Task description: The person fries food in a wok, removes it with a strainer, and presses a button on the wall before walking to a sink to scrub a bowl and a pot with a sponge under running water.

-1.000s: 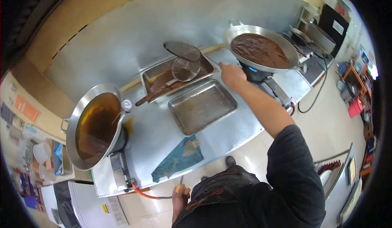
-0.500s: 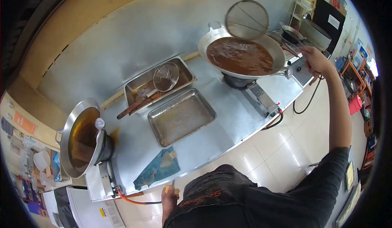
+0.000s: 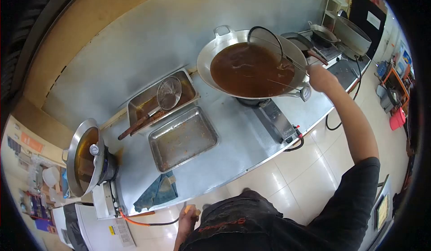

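Note:
My right hand (image 3: 320,78) grips the handle of a round mesh skimmer (image 3: 268,39) with a dark rim. The skimmer is tilted over the large wok (image 3: 205,64), and its lower edge seems to dip into the brown oil (image 3: 247,71). A dial thermometer (image 3: 305,93) is fixed at the wok's near rim, close to my right hand. Low at the table's front edge, my left hand (image 3: 186,220) is closed around a small tan-orange object (image 3: 192,210) with a thin grey part sticking up. I cannot make out its kind.
A second wok (image 3: 92,126) of oil stands at the left with its own thermometer (image 3: 94,150). Between the woks are a deep metal pan (image 3: 134,111) with a wood-handled strainer (image 3: 169,93), a shallow tray (image 3: 184,139) and a blue cloth (image 3: 155,192). Pans (image 3: 322,35) stand at the back right.
My right hand has moved down and left, bringing the skimmer from above the wok down to the oil. The view has shifted slightly. My left hand keeps its hold.

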`<action>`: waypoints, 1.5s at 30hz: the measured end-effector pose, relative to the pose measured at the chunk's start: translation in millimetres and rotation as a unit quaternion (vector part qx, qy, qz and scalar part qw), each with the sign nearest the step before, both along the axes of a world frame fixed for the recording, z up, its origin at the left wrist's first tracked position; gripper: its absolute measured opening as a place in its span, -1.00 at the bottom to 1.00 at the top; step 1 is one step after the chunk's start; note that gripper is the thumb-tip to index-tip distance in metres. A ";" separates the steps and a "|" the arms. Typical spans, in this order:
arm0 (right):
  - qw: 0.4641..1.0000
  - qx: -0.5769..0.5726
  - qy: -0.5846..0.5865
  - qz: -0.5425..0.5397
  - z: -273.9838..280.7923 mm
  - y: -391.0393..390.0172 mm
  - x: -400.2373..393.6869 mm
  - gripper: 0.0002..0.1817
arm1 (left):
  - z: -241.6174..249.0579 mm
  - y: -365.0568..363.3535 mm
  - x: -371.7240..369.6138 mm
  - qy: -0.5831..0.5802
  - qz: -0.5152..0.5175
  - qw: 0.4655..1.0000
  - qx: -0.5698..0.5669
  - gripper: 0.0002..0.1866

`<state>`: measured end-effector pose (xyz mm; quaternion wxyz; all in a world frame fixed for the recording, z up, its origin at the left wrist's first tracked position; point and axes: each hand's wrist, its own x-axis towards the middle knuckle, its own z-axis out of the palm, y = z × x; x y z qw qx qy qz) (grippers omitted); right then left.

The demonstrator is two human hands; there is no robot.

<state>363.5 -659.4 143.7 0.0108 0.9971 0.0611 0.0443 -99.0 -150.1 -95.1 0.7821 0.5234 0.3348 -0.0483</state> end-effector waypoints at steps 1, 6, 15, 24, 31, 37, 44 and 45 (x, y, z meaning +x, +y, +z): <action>0.999 0.012 0.028 0.012 -1.6 -5.6 13.5 -0.67 | 1.1 -6.2 -1.4 0.001 0.007 1.000 0.003 -0.73; 0.981 0.126 0.142 0.029 18.5 5.1 16.7 -0.69 | 6.8 -31.0 -2.8 0.005 0.051 0.999 0.013 -0.70; 0.939 0.225 0.261 -0.001 88.7 5.9 -19.4 -0.63 | 12.8 -44.7 13.8 -0.004 0.042 0.999 0.008 -0.72; 0.957 0.173 0.232 0.007 145.3 2.0 -72.1 -0.66 | 20.8 -42.6 24.4 -0.033 0.002 0.999 0.019 -0.70; 0.977 0.139 0.156 0.047 156.3 0.4 -105.1 -0.68 | 15.1 -36.6 25.1 -0.016 0.001 1.000 0.022 -0.68; 0.981 0.167 0.095 0.008 155.4 7.4 -128.2 -0.71 | 14.7 -17.7 38.4 -0.010 -0.044 0.997 0.055 -0.70; 0.989 0.117 -0.060 0.064 99.4 3.8 -155.3 -0.66 | 25.3 7.4 67.4 -0.055 -0.145 0.975 0.162 -0.66; 0.990 0.137 -0.009 -0.004 104.8 28.2 -168.0 -0.64 | 30.6 11.7 76.2 -0.062 -0.155 0.970 0.176 -0.66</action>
